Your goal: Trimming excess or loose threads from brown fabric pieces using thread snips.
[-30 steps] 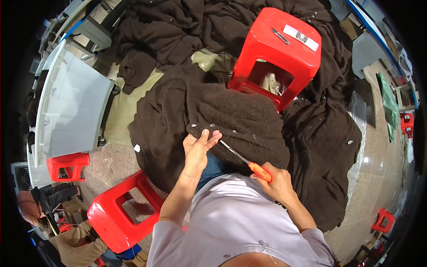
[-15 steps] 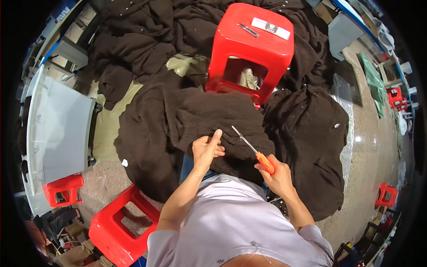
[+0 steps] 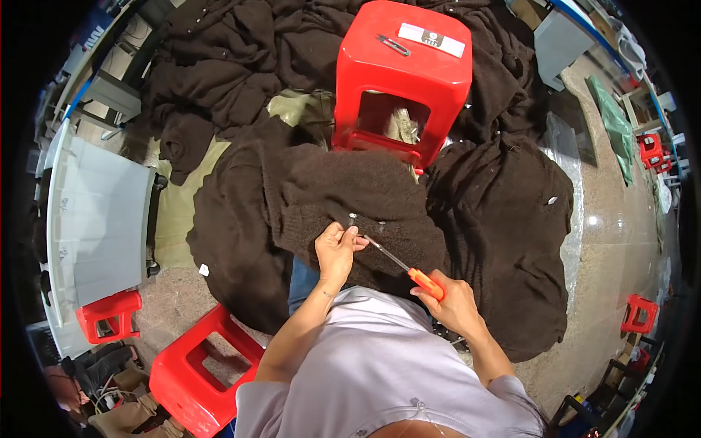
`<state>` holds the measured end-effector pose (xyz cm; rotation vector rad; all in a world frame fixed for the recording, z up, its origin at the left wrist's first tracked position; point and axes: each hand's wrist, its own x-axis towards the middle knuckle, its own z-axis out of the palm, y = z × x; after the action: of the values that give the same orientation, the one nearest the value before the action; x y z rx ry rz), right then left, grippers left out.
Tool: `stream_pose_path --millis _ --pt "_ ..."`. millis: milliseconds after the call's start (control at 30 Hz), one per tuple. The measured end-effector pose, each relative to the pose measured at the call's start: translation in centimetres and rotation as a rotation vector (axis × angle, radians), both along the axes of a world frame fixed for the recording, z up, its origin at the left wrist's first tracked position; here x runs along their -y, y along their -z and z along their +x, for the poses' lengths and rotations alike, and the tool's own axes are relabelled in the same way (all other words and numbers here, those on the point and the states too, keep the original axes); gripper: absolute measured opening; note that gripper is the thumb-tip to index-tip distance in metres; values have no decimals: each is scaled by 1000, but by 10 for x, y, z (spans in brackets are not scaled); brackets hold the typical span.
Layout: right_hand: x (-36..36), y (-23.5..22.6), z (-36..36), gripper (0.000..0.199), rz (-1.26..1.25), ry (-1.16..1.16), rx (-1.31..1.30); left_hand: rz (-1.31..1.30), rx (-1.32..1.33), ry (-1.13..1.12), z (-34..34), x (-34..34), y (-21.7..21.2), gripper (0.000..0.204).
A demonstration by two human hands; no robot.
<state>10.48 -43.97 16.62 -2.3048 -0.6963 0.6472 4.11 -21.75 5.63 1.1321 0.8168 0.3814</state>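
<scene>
A dark brown knitted garment (image 3: 343, 179) lies bunched across my lap, its fuzzy surface folded. My right hand (image 3: 451, 303) is wrapped around the orange handle of a latch hook (image 3: 391, 257), a tool with a thin metal shaft. The shaft points up and left, and its tip reaches the fingertips of my left hand (image 3: 337, 255). Thumb and fingers of that hand are pinched together over the knit; what they hold, if anything, is too small to name. A tiny whitish bit (image 3: 353, 216) shows just above the thumb.
Ahead stands a red plastic stool (image 3: 405, 62) bearing small thread snips (image 3: 394, 45) and a white packet (image 3: 431, 39). More brown knitwear (image 3: 219, 58) is heaped around it. Another red stool (image 3: 186, 379) is at lower left, near a white panel (image 3: 102, 212) on wheels.
The latch hook has moved left and down, bringing its tip to my left fingertips. My left thumb, raised before, is now bent into a pinch. The view has shifted slightly.
</scene>
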Motion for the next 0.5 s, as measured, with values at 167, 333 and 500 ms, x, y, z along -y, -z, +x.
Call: stream_pose_path --millis 167,333,500 --pt "-7 4 5 33 -74 -61 53 31 44 30 -6 1 8 13" --pt "-10 8 4 37 -72 -83 31 23 73 22 -4 1 9 12" --pt "-6 11 6 35 -110 -110 19 -53 93 -23 -5 2 9 4"
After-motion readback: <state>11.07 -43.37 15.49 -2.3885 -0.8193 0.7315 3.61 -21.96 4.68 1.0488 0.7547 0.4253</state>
